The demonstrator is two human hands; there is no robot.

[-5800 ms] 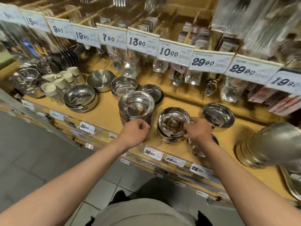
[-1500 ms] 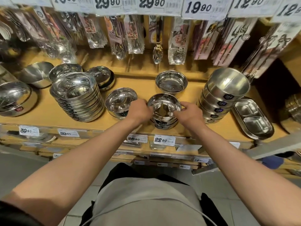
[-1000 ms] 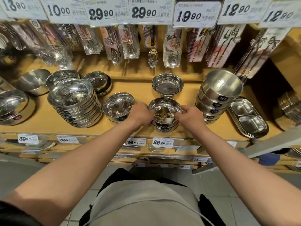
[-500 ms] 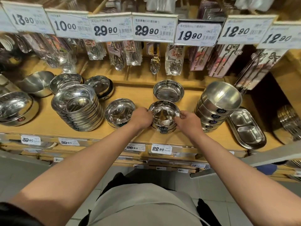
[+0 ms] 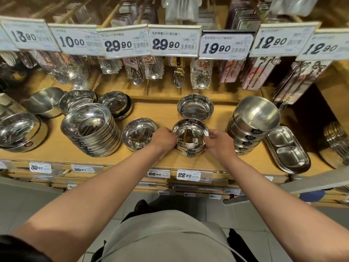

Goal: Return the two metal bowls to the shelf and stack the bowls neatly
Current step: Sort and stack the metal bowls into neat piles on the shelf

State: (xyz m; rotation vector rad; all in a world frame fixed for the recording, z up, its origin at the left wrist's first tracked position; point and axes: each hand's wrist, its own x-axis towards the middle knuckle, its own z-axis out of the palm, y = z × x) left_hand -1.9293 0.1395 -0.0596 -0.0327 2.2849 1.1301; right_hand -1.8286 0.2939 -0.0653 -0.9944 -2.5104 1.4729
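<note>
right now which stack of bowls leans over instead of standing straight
The tall stack of matte bowls right of the right hand: its top bowl tips toward the shelf's right end. The stack of shiny bowls at left sits nearly level.

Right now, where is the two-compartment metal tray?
In the head view, the two-compartment tray lies at the shelf's right end, just right of the leaning bowl stack.

Both hands' fingertips hide behind the bowl stack (image 5: 190, 138).

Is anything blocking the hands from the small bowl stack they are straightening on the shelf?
Nothing visible does. The left hand and right hand already grip opposite sides of the small shiny metal bowl stack, which sits on the wooden shelf.
</note>
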